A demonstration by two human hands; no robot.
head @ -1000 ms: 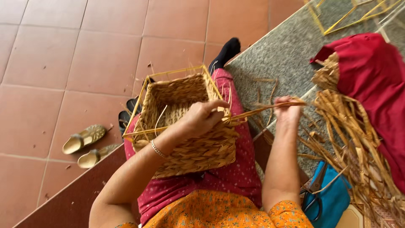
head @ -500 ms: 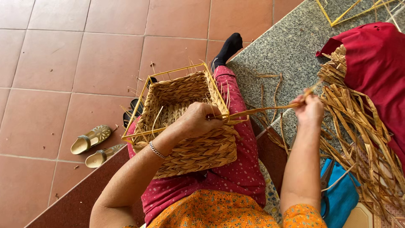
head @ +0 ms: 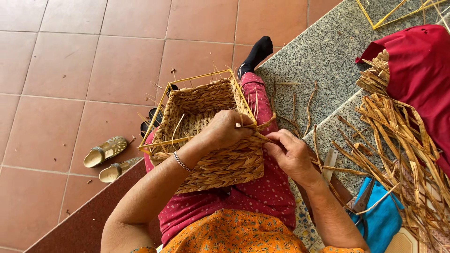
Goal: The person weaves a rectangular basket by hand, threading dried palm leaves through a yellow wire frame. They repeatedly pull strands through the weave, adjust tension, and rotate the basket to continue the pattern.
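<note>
Head view: left hand [head: 229,130] clenched on the woven basket [head: 206,136] rim at 12 o'clock, right hand [head: 290,152] pinching the straw strand [head: 266,124], so I'd keep it taut while tucking.

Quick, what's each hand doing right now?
Left hand: closed on the woven basket rim.
Right hand: pinching a straw strand at the rim.

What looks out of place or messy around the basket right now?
Nothing looks damaged. The woven basket sits tilted on the lap, left hand on its rim, right hand beside it. Loose dried strands lie scattered on the granite step, and a pair of sandals lies on the tiled floor.
</note>
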